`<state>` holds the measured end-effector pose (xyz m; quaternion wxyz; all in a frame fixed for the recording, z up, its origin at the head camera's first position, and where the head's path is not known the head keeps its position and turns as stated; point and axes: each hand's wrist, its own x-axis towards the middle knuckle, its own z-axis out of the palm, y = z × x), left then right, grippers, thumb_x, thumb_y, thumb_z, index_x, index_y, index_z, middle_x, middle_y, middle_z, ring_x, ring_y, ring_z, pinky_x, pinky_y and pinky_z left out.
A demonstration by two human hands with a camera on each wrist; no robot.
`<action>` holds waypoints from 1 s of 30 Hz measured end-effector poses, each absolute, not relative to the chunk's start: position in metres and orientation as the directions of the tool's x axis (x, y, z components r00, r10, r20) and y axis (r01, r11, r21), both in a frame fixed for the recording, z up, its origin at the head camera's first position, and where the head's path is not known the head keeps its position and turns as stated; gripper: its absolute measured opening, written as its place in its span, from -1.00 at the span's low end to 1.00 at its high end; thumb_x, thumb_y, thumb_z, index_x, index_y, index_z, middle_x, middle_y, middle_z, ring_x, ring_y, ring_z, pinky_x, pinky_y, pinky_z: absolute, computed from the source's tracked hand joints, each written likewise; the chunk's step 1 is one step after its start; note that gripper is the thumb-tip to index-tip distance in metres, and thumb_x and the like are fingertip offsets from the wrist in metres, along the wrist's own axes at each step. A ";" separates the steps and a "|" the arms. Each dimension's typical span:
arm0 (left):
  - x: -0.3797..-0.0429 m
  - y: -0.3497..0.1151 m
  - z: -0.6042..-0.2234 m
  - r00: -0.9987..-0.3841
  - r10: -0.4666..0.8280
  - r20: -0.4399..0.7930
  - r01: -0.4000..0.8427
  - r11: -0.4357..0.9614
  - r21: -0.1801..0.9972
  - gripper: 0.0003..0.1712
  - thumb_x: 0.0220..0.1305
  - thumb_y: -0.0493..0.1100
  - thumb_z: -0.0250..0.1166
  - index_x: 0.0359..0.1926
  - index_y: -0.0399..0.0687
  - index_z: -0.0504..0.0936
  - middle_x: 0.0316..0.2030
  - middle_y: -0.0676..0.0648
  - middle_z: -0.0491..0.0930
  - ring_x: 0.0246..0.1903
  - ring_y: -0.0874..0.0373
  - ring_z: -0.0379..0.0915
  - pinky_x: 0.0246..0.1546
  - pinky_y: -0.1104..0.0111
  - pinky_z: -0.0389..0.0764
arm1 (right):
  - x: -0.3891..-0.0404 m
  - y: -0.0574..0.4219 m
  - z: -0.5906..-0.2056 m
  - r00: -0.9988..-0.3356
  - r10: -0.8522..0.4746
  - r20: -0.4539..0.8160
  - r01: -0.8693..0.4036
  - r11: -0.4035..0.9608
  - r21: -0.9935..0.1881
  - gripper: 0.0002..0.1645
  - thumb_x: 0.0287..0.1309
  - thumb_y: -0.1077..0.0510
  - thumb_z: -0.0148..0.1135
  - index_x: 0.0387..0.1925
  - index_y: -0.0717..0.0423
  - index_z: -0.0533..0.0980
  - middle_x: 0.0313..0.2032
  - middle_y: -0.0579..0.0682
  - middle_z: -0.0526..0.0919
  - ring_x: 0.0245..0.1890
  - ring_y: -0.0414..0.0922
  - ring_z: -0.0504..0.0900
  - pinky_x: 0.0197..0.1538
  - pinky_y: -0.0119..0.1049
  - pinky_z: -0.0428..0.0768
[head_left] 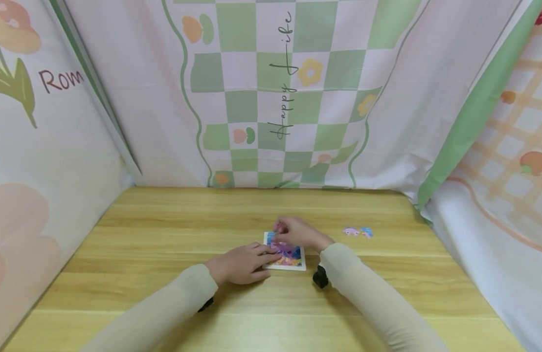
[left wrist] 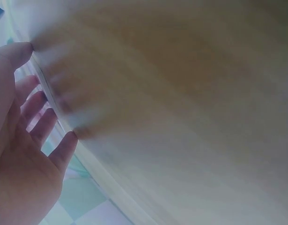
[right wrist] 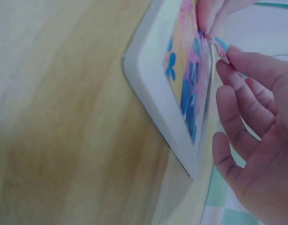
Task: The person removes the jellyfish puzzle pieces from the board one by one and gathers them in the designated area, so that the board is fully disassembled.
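Right wrist: tray (right wrist: 148,79) holds picture (right wrist: 188,89); fingers (right wrist: 256,68) pinch piece (right wrist: 222,48).

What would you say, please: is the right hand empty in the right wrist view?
No, the right hand pinches a thin piece there.

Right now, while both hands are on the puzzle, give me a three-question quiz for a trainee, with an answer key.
1. Which hand pinches a puzzle piece? A: left. B: right. C: neither.
2. True or false: the left hand touches the white-bordered puzzle board.
3. How many loose pieces lie on the wood-grain table, to the right of the board?

Key:
1. B, the right hand.
2. True.
3. Two.
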<state>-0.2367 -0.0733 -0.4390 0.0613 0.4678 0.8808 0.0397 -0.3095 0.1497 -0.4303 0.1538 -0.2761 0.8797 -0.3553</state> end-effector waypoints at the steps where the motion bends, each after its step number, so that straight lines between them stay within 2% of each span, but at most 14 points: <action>1: -0.237 -0.074 -0.439 -0.555 0.829 -0.071 0.820 0.559 0.125 -0.38 0.57 0.07 0.03 0.53 0.03 0.24 0.43 -0.07 0.29 0.37 0.03 0.22 0.39 0.19 0.26 | -0.309 0.150 -0.430 -0.797 -0.600 -0.074 -0.375 0.587 -0.717 -0.78 0.31 0.12 0.33 -0.09 0.10 0.53 -0.35 -0.07 0.65 -0.39 -0.11 0.63 -0.31 -0.23 0.63; 4: -0.236 -0.074 -0.438 -0.552 0.831 -0.069 0.823 0.556 0.120 -0.38 0.57 0.07 0.02 0.53 0.02 0.23 0.44 -0.06 0.28 0.38 0.02 0.22 0.39 0.19 0.25 | -0.308 0.154 -0.427 -0.793 -0.603 -0.088 -0.357 0.577 -0.735 -0.79 0.33 0.14 0.31 -0.05 0.09 0.54 -0.35 -0.04 0.68 -0.39 -0.07 0.65 -0.30 -0.19 0.64; 11: -0.235 -0.074 -0.436 -0.550 0.832 -0.069 0.824 0.554 0.117 -0.37 0.57 0.06 0.03 0.54 0.03 0.21 0.46 -0.06 0.25 0.39 0.02 0.20 0.39 0.19 0.25 | -0.314 0.175 -0.426 -0.799 -0.600 -0.048 -0.393 0.580 -0.714 -0.82 0.34 0.12 0.30 -0.08 0.08 0.57 -0.32 -0.08 0.67 -0.29 -0.10 0.64 -0.22 -0.22 0.62; 19: -0.235 -0.074 -0.437 -0.559 0.826 -0.070 0.817 0.563 0.124 -0.37 0.56 0.07 0.03 0.54 0.05 0.21 0.45 -0.04 0.25 0.39 0.03 0.19 0.38 0.19 0.26 | -0.314 0.211 -0.417 -0.825 -0.561 -0.067 -0.354 0.606 -0.713 -0.80 0.35 0.14 0.28 -0.08 0.16 0.56 -0.30 -0.01 0.66 -0.26 0.00 0.61 -0.20 -0.16 0.58; 30: -0.236 -0.074 -0.438 -0.565 0.822 -0.071 0.813 0.569 0.123 -0.36 0.56 0.07 0.03 0.54 0.05 0.21 0.45 -0.04 0.25 0.40 0.03 0.18 0.40 0.20 0.24 | -0.320 0.267 -0.421 -0.858 -0.507 -0.079 -0.300 0.620 -0.725 -0.71 0.37 0.12 0.26 -0.04 0.26 0.54 -0.25 0.05 0.67 -0.21 -0.01 0.62 -0.14 -0.16 0.58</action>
